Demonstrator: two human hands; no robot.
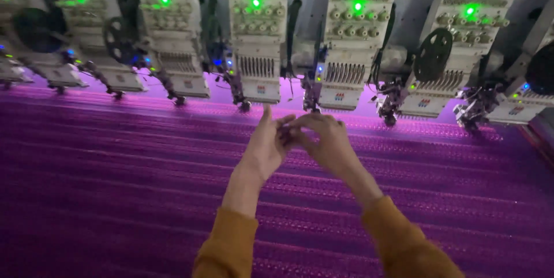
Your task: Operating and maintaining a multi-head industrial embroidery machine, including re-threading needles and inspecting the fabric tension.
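Note:
Both my arms, in mustard-orange sleeves, reach out over a wide purple embroidered fabric [115, 185]. My left hand [266, 146] and my right hand [326, 142] meet fingertip to fingertip above the cloth. The fingers are pinched together around something too small to make out, perhaps a thread. They hover just in front of a white embroidery machine head [258, 35] with a green light.
A row of several white embroidery heads [355, 41] with green lamps spans the back, with black spools [433, 53] and needle assemblies hanging between them. The purple fabric stretches across the whole bed beneath them. A red frame edge [539, 139] shows at right.

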